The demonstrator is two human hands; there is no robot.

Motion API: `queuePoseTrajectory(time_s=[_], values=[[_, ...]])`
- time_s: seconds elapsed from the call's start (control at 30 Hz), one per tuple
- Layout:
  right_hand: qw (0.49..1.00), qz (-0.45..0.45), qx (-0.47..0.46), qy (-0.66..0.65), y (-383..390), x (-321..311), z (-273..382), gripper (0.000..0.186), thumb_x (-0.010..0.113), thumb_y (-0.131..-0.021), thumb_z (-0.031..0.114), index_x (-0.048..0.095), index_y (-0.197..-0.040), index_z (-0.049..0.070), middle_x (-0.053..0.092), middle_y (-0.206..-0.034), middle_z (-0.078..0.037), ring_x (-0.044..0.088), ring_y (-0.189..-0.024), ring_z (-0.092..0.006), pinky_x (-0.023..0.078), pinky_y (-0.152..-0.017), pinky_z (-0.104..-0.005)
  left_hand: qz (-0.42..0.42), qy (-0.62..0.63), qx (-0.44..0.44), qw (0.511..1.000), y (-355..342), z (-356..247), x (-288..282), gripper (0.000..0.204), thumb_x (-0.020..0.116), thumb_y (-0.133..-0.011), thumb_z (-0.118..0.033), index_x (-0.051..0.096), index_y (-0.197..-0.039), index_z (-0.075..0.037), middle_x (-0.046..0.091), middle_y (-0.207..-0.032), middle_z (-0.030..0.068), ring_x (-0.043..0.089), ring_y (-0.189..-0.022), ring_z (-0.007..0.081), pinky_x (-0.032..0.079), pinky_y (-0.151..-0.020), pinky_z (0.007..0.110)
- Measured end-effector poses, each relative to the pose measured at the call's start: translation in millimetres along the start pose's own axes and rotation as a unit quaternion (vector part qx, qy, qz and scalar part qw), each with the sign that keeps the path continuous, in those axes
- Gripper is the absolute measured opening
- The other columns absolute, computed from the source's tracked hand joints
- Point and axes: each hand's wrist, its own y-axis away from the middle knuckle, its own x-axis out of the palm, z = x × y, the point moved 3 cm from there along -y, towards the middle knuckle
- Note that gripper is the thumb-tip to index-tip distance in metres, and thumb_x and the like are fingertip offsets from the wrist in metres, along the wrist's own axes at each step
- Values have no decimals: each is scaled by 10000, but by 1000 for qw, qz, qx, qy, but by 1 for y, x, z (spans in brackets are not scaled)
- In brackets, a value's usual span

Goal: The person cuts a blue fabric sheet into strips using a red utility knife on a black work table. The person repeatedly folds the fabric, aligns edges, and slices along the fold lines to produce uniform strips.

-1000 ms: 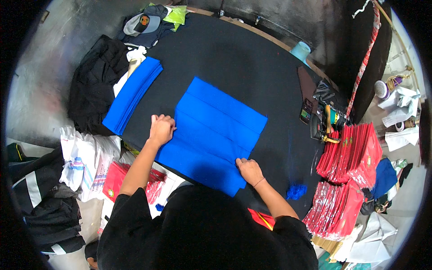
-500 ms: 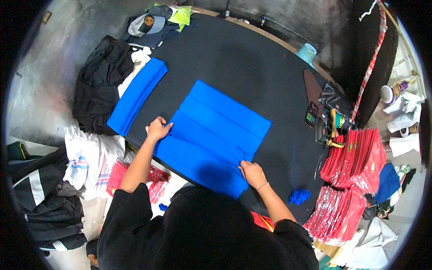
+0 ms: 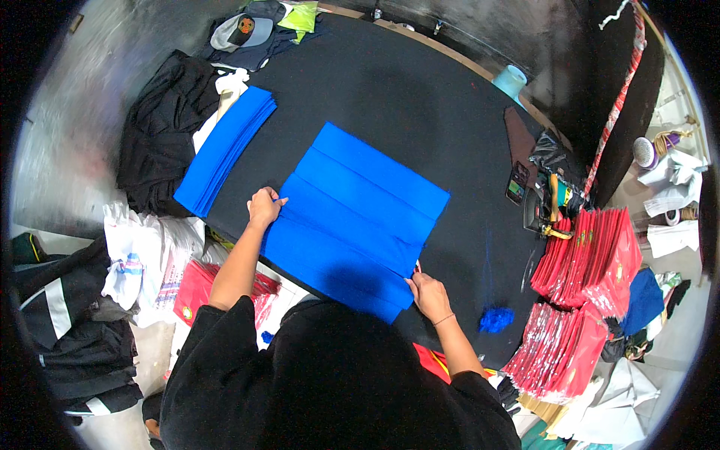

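Right hand (image 3: 430, 295) has shifted along creased, rectangular cloth (image 3: 364, 196).

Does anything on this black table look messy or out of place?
A tangled blue clump lies loose on the black table, to the right of the right hand, apart from the creased blue cloth. It looks like stray thread scrap.

My bright blue cloth (image 3: 360, 202) is lying spread out before me, roughly rectangular, its long creases running side by side and parting it into bands. It is sitting askew on the desk (image 3: 390, 90), its nearest part reaching the near edge, its upper corner pointing toward the far edge.
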Motion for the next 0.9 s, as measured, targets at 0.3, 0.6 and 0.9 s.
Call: queuePoseTrajectory(time_s=[0.3,0.6,0.9], values=[[995,-59,30,-80,-9,-5,-1,299,758,-944,253,634,-897,-14,651,-913,-208,657,-802,-399,533,-700,-463,24,-23,6,999,17,-22,-20,443,902,-754,-467,722,-939,-107,777,-978,105,727,-1026,306,426,-966,506],[948,-80,-24,-306,-35,2,-10,321,806,-854,83,521,-728,8,680,-1170,-82,552,-735,-110,450,-631,-283,63,-72,-2,995,12,-25,-11,512,948,-678,-493,702,-924,-117,780,-969,101,734,-987,307,372,-997,499],[883,-92,-15,-460,-48,16,-12,345,790,-883,58,498,-699,48,734,-964,-38,531,-773,-65,429,-631,-254,-14,-35,64,997,26,-30,-24,371,910,-755,-393,684,-844,-112,748,-829,80,710,-838,304,357,-919,461]])
